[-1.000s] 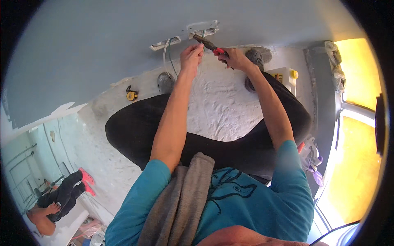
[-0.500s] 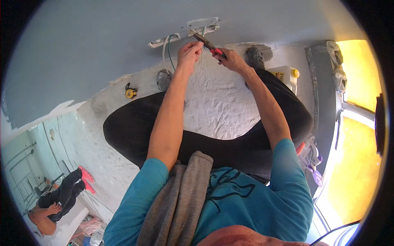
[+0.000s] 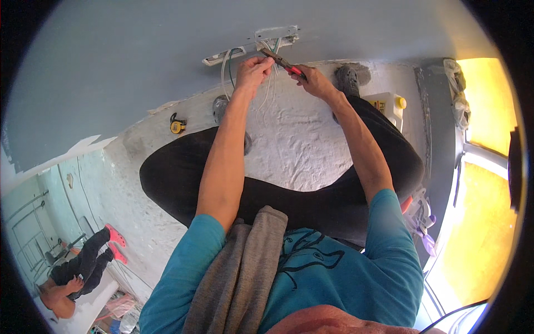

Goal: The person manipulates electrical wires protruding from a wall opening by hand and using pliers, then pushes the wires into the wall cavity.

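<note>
Left hand [image 3: 252, 74] drifted leftward | right hand [image 3: 316, 83] clasping pliers [image 3: 283, 62] | left's hold: cannot tell

shows a broad blue-grey wall [image 3: 156, 61] across the top, evenly coated for the most part, ending at the left in a ragged white edge [image 3: 83, 151]. meets below a rough whitish floor [image 3: 300, 150], ridged in the middle, with a darker grey stain [image 3: 133, 146] toward the left. turns at the right to a narrow grey side wall [image 3: 436, 100], then to a window or glazed door, too bent by the lens to tell which, with glowing orange-yellow panes [image 3: 489, 106] parted by a pale bar [image 3: 485, 151]. takes strong light from that side, bleached to white at the lower right. leads at the far left to a pale mint wall [image 3: 58, 189] streaked with dark lines, near a thin-barred frame [image 3: 28, 207].
</note>
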A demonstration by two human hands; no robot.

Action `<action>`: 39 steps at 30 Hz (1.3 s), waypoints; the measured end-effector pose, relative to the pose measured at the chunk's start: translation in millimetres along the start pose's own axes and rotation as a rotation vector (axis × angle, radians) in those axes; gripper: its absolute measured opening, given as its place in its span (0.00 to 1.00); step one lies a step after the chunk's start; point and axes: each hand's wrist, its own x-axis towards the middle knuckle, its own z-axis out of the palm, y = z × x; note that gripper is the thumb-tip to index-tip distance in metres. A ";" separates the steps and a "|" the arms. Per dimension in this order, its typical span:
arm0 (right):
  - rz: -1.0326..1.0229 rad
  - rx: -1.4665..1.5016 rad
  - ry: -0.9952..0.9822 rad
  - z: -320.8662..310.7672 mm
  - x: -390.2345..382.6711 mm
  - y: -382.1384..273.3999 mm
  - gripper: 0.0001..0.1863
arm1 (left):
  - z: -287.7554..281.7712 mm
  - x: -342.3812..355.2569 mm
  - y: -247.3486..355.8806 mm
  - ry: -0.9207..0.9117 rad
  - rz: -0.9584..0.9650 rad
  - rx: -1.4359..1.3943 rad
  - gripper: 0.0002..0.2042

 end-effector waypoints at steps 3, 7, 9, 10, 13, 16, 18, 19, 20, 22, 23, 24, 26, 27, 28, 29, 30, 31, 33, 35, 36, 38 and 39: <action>-0.080 0.027 0.073 -1.2 1.2 3.0 0.13 | 0.7 1.6 1.0 -0.035 0.013 0.012 0.10; -0.047 0.010 0.018 -1.2 2.5 -8.8 0.13 | -4.8 1.5 -0.6 -0.023 0.018 0.038 0.10; -0.099 -0.071 0.048 -2.7 1.1 -14.1 0.14 | -4.9 2.5 -3.5 -0.019 0.031 0.005 0.11; -0.098 -0.073 0.048 -3.2 1.0 -16.8 0.14 | -4.4 2.4 -5.7 -0.005 0.039 0.009 0.11; -0.239 -0.140 0.128 -15.5 -3.6 -14.8 0.14 | 4.4 5.1 -10.5 -0.014 0.055 -0.010 0.12; -0.046 -0.199 -0.003 -34.3 -9.3 -28.4 0.15 | 13.9 4.0 -14.1 -0.001 0.058 0.006 0.12; 0.138 -0.435 -0.196 -51.4 -0.3 -74.2 0.15 | 6.5 2.0 -17.1 0.048 0.064 0.051 0.11; 0.133 -0.441 -0.186 -64.2 6.0 -83.8 0.15 | 8.4 4.0 -17.4 0.107 0.191 0.159 0.10; 0.040 -0.584 -0.258 -80.7 13.4 -83.8 0.14 | 16.6 5.0 -18.8 0.154 0.313 0.264 0.09; 0.205 -0.777 -0.512 -111.2 32.6 -96.9 0.12 | 41.8 0.3 -17.9 0.213 0.400 0.377 0.08; 0.444 -0.807 -0.694 -114.9 53.6 -125.7 0.11 | 44.2 -3.7 -17.8 0.305 0.488 0.500 0.08; 0.440 -0.853 -0.693 -109.2 65.2 -166.6 0.10 | 33.3 -7.8 -18.7 0.315 0.484 0.517 0.08; 0.401 -1.034 -0.758 -104.6 79.8 -219.4 0.09 | 38.7 -11.5 -12.2 0.368 0.577 0.681 0.07; 0.378 -1.096 -0.795 -99.6 88.6 -231.5 0.09 | 43.9 -11.7 -11.5 0.355 0.585 0.680 0.07; 0.346 -1.156 -0.831 -92.9 98.5 -244.1 0.09 | 44.5 -11.1 -11.0 0.366 0.600 0.678 0.07; 0.325 -1.171 -0.852 -88.1 102.0 -246.1 0.10 | 38.1 -10.4 -11.2 0.387 0.607 0.680 0.08; 0.314 -1.128 -0.821 -88.1 93.2 -224.9 0.11 | 31.9 -10.8 -8.8 0.399 0.605 0.685 0.08; 0.331 -1.070 -0.774 -92.9 81.5 -193.7 0.12 | 32.5 -10.8 -8.2 0.355 0.549 0.609 0.08; 0.253 -0.920 -0.555 -103.3 49.1 -119.2 0.14 | 30.3 -8.1 -8.8 0.313 0.496 0.528 0.09; -0.049 -0.743 -0.184 -84.3 12.2 -62.8 0.16 | 23.4 -0.8 -8.6 0.051 0.239 0.021 0.09; -0.227 -0.673 0.016 -77.6 -11.9 -31.2 0.17 | 31.9 -0.7 -9.2 0.037 0.236 0.009 0.09; -0.064 -0.337 -0.037 -19.4 -14.4 -61.7 0.18 | 1.4 -9.1 -14.7 -0.034 -0.041 -0.272 0.07; 0.061 -0.124 -0.053 -4.4 -8.5 -62.9 0.17 | 0.4 -8.5 -12.0 -0.037 -0.041 -0.271 0.07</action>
